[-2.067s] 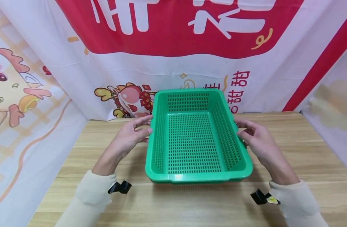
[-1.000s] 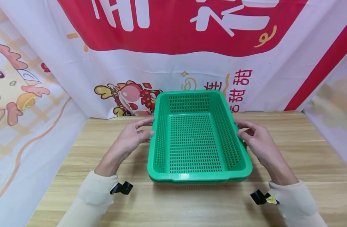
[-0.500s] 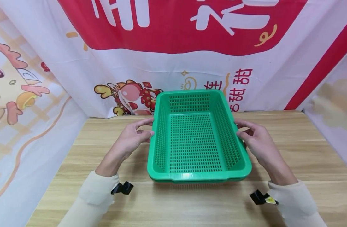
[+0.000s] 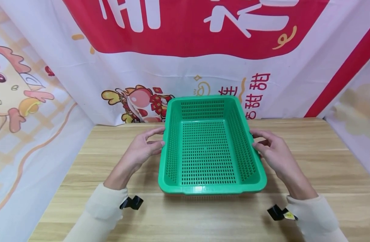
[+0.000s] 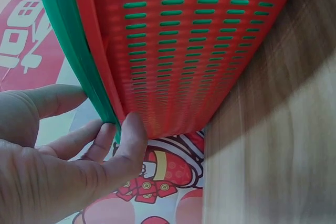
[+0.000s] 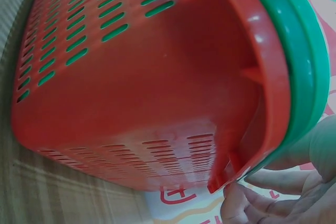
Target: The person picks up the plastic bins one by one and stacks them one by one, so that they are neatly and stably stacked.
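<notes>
A green perforated plastic basket (image 4: pixel 203 151) sits nested in a red perforated basket (image 5: pixel 173 51), which stands on the wooden table. From the head view the red one is almost wholly hidden; both wrist views show its side walls. My left hand (image 4: pixel 141 146) pinches the rims at the left long side, thumb and fingers at the green edge and fingertips against the red rim in the left wrist view. Opposite it, my right hand (image 4: pixel 271 148) pinches the right long side, its fingertips curled at the rim's underside in the right wrist view. Inside, the green basket's slotted floor is bare.
The wooden table (image 4: pixel 203 222) extends around the baskets. Behind it hangs a printed white and red cloth (image 4: pixel 185 40), close to the baskets' far end. More cloth covers the left and right sides. Black camera mounts (image 4: pixel 132 202) are strapped at both wrists.
The green basket's rim now sits closer down over the layer beneath it at the front. My left hand and the basket's left edge have shifted slightly right; both hands keep their grip.
</notes>
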Tool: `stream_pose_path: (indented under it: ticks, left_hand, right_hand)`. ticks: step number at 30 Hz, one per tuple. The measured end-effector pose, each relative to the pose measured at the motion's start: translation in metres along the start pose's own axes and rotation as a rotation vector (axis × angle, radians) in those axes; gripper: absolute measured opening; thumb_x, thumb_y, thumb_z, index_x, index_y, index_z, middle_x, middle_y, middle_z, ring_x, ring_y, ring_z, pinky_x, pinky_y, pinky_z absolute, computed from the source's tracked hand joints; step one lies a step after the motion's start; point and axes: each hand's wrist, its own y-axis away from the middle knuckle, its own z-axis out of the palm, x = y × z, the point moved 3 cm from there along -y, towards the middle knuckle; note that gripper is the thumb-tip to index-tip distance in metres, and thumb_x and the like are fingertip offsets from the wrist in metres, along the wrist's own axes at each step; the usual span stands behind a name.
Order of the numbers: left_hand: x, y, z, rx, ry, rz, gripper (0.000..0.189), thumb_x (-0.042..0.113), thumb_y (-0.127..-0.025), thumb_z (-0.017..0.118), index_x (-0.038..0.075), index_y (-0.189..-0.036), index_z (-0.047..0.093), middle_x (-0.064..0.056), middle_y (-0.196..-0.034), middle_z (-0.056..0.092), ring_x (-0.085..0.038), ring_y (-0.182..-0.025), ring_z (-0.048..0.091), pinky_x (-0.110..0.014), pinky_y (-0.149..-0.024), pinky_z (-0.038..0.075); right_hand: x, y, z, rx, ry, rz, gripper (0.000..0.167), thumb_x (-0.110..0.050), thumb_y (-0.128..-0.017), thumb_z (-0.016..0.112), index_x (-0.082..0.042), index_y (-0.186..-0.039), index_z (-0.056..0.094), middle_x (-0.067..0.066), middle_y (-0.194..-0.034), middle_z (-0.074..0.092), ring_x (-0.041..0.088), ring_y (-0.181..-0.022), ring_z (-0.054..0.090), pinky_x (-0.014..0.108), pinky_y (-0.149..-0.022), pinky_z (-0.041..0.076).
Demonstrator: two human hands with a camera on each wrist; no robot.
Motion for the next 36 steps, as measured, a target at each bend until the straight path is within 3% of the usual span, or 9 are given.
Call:
stream_pose_path:
  ticks: [5, 13, 36]
  left_hand:
    - [-0.0011, 0.0002, 0.0013, 0.001, 0.024, -0.001, 0.057, 0.015, -0.105, 0.063, 0.023, -0.159, 0.047, -0.007, -0.165, 0.038, -0.032, -0.127, 0.067, -0.045, -0.100, 0.060]
    - [-0.0011, 0.0002, 0.0000, -0.017, 0.051, 0.006, 0.058, 0.013, -0.105, 0.062, 0.020, -0.160, 0.045, -0.008, -0.165, 0.038, -0.030, -0.126, 0.068, -0.049, -0.108, 0.055]
    - [-0.0031, -0.0024, -0.0036, -0.029, 0.057, -0.019, 0.058, 0.013, -0.105, 0.062, 0.022, -0.160, 0.045, -0.006, -0.164, 0.040, -0.027, -0.124, 0.070, -0.043, -0.104, 0.059]
  right_hand:
    - [0.0016, 0.0010, 0.0001, 0.000, -0.013, -0.006, 0.048, -0.016, -0.111, 0.048, -0.008, -0.158, 0.046, 0.020, -0.153, 0.048, 0.033, -0.120, 0.059, 0.017, -0.081, 0.060]
    - [0.0017, 0.0020, 0.0018, 0.005, -0.020, 0.000, 0.049, -0.017, -0.111, 0.049, -0.010, -0.159, 0.045, 0.019, -0.155, 0.048, 0.034, -0.121, 0.063, 0.017, -0.082, 0.060]
    - [0.0024, 0.0078, 0.0059, -0.003, -0.004, 0.007, 0.051, -0.018, -0.111, 0.051, -0.011, -0.160, 0.043, 0.018, -0.156, 0.045, 0.034, -0.118, 0.062, 0.019, -0.081, 0.059]
